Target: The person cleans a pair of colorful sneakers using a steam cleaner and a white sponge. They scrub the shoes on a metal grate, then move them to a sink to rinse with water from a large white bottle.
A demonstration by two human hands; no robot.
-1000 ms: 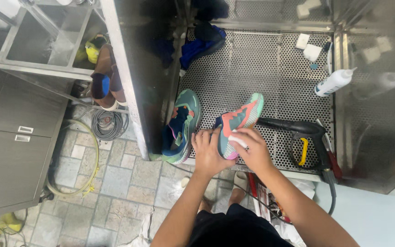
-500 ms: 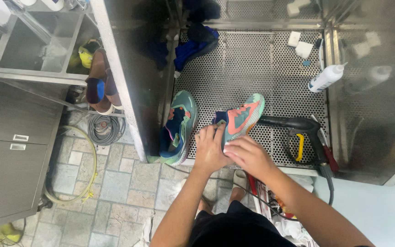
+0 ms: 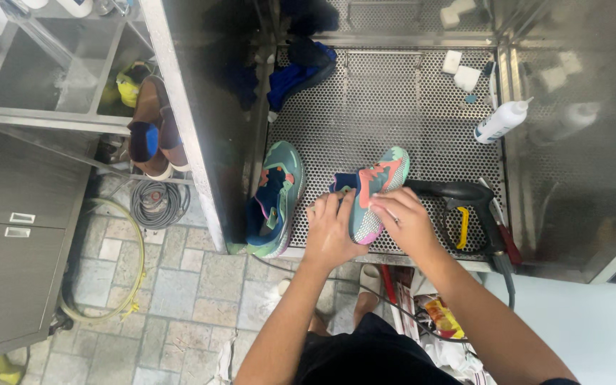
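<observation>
Person holds one shoe [image 3: 373,194] w/ both hands over the perforated tray [image 3: 408,107]. Shoe is teal w/ coral upper and pinkish sole, tilted, toe pointing up-right, just above the tray's front edge. Left hand [image 3: 333,229] wraps the heel side, fingers curled round the shoe's collar. Right hand [image 3: 406,222] lies over the mid-upper, fingers closed narrow on it; looks like something small and pale is pinched at the fingertips, can't tell what.

Progress, as a judgement: work on this shoe is mid-way, hands busy on the upper, prob. wiping or scrubbing. Second shoe [image 3: 274,199], same colours, leans against the tray's left corner, opening up, not handled now. No foam or water seen on either, so can't say how clean each is. White squeeze bottle [image 3: 499,122] lies on its side at the right, well apart from the hands. Black spray gun [image 3: 465,196] w/ yellow trigger lies just beside the right hand, not held. Blue cloth [image 3: 297,75] sits at the tray's back left. So: one shoe in hand, other waiting, spray gun untouched at this moment.

Vs 0.5 s ago: v. little change. Shoe keeps the same tilt and spot; both hands stay on it, right hand shifted a touch along the upper. View moved slightly, nothing else on the tray moved.
</observation>
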